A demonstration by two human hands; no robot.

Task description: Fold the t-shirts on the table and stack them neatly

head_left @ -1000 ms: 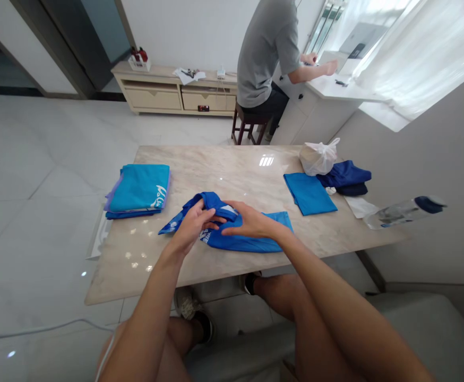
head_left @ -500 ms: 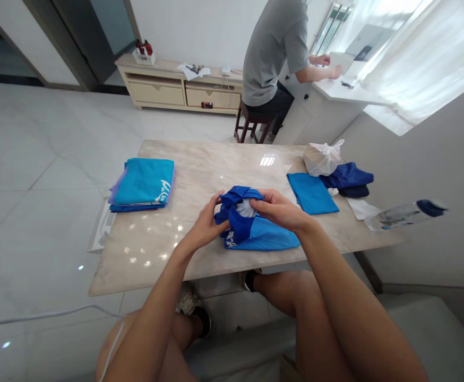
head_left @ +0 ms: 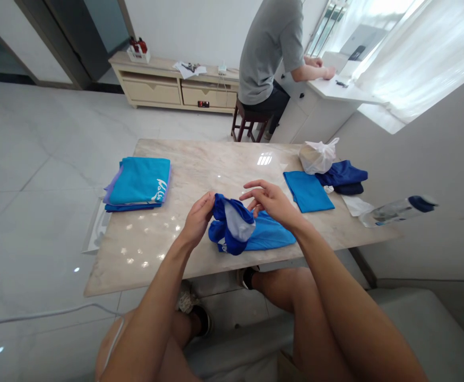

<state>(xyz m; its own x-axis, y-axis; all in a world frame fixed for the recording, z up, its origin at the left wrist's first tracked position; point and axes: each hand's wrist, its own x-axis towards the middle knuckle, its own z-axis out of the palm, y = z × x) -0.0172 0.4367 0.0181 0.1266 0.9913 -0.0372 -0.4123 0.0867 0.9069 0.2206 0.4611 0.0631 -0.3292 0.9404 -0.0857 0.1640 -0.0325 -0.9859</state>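
Observation:
A dark blue cloth piece [head_left: 223,227] with a pale grey inner side is bunched up near the table's front edge. My left hand [head_left: 199,215] is closed on its upper left edge, thumb and fingers pinching the fabric. Just right of it, my right hand [head_left: 269,201] has its fingers apart; a fingertip is close to the cloth, and I cannot tell if it touches. Beneath and to the right lies a folded light blue cloth [head_left: 274,233]. White lettering shows partly at the lower left of the bunched fabric.
On the marble table [head_left: 200,159], a folded stack of clothes [head_left: 138,180] lies left. To the right are a blue folded cloth [head_left: 308,191], a white plastic bag [head_left: 317,157], navy cloth [head_left: 345,175] and a water bottle [head_left: 399,210]. A person [head_left: 269,53] sits beyond on a stool.
My right hand has let go of the dark blue cloth and its fingers have spread. The cloth has turned and its grey inner side now faces right, with my left hand still holding it.

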